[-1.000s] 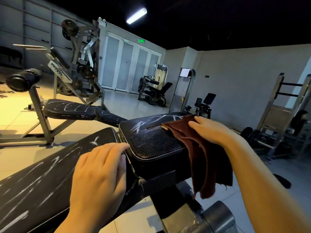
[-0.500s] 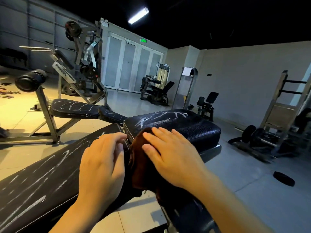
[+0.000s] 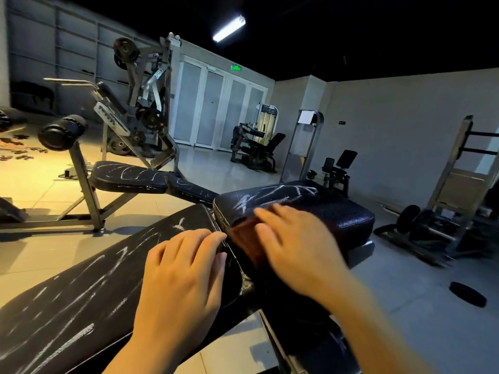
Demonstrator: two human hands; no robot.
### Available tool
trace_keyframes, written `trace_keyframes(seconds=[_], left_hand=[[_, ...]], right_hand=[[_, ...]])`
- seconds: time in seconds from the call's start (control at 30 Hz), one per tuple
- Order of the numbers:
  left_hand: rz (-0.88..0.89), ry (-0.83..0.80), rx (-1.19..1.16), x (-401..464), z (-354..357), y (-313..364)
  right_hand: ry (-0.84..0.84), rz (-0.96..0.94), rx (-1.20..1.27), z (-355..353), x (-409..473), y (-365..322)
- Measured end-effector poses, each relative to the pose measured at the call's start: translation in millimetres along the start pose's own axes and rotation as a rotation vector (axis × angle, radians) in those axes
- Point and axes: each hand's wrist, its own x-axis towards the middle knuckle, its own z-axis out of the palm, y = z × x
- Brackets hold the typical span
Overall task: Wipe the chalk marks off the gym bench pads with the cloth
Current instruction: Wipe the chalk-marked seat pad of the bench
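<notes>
At frame centre, the right hand (image 3: 297,247) — fingers straight, blurred — pressed a brown cloth (image 3: 247,240) onto the chalk-marked seat pad (image 3: 324,209). The left hand (image 3: 181,279) rested flat on the long pad (image 3: 81,292), lower left.

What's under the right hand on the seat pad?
The brown cloth, pressed flat onto the seat pad by the right hand. Chalk marks show beyond the fingers; any beneath the cloth are hidden.
</notes>
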Motion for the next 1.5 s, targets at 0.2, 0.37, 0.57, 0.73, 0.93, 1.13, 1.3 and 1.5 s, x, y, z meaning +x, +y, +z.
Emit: trace_keyframes(seconds=[0.2, 0.37, 0.57, 0.73, 0.93, 1.13, 1.3, 1.5], left_hand=[[-0.078, 0.002, -0.024, -3, -2, -1], [-0.013, 0.018, 0.009, -5, -2, -3], [-0.012, 0.016, -0.001, -4, 0, -3], [-0.013, 0.01, -0.023, -2, -2, -1], [-0.068, 0.033, -0.05, -3, -3, -4], [-0.043, 0.038, -0.036, -4, -4, -4], [-0.014, 0.04, -0.04, -6, -2, -4], [-0.019, 0.033, -0.054, -3, -1, -1]], right_hand=[[-0.13, -0.213, -0.036, -8, -3, -14], [-0.146, 0.141, -0.093, -30, 6, 66], [-0.226, 0.338, -0.054, -37, 21, 105], [-0.114, 0.05, -0.053, -18, 5, 25], [-0.075, -0.216, -0.018, -5, 1, -22], [0.075, -0.003, -0.107, -9, -22, 50], [-0.136, 0.35, -0.047, -37, 20, 105], [-0.057, 0.048, -0.037, -17, 3, 27]])
